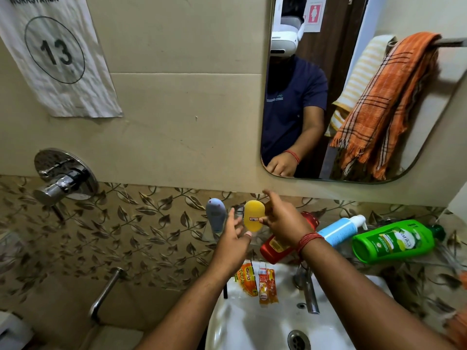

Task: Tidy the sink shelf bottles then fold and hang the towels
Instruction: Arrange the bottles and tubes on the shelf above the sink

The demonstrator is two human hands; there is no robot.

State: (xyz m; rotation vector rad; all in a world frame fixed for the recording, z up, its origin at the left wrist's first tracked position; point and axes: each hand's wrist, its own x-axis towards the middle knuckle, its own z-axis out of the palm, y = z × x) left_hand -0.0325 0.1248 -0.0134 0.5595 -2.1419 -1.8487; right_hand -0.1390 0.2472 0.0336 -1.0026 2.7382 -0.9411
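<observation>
A yellow bottle [253, 219] stands upright on the glass shelf [374, 227] above the sink, next to an upright grey bottle [215, 214]. My right hand [283, 218] touches the yellow bottle's right side with thumb and fingers. My left hand [233, 242] hovers at its lower left with fingers spread, thumb just under it. To the right lie a red bottle [276, 245], a blue-and-white pump bottle [340, 229] and a green bottle [394, 241], all on their sides. An orange checked towel [386, 107] and a yellow striped towel [358, 74] hang bunched on a rail, seen in the mirror.
The white sink [242, 324] is below, with orange sachets [260, 282] on its back rim and a chrome tap [309, 291]. A wall mixer [63, 178] and spout [106, 291] are on the left. The mirror [328, 160] hangs just above the shelf.
</observation>
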